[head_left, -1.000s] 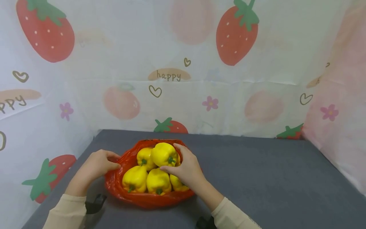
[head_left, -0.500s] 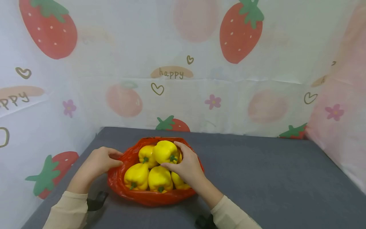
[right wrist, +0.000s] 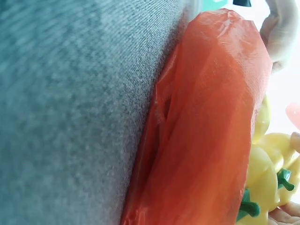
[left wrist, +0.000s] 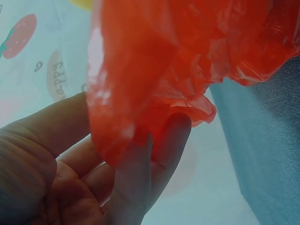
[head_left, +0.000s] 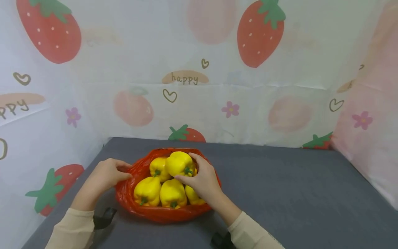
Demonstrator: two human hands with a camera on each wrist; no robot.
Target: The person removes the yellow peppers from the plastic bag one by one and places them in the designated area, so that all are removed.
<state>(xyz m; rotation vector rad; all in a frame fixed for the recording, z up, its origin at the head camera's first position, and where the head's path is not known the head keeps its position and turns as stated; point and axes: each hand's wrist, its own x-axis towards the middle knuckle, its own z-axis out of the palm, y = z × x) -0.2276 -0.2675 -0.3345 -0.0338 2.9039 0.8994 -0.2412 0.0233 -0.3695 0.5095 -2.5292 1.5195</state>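
Note:
A red plastic bag (head_left: 164,217) stands wide-mouthed on the grey table, with several yellow bell peppers inside. My left hand (head_left: 105,174) holds the bag's left rim between thumb and fingers; in the left wrist view the thin red film (left wrist: 136,65) covers part of the fingers. On top of the pile, one yellow bell pepper (head_left: 178,163) with a green stem is gripped by my right hand (head_left: 204,180), thumb in front and fingers behind. Below and left of it lie other peppers (head_left: 147,191). The right wrist view shows mainly the bag's outer side (right wrist: 206,112).
The grey tabletop (head_left: 280,193) extends to the right of the bag. A white cloth backdrop (head_left: 248,100) with strawberry prints encloses the back and both sides. Black wrist devices (head_left: 104,218) sit under both forearms.
The head view has shifted slightly. Both hands, the bag and the peppers keep their places relative to one another.

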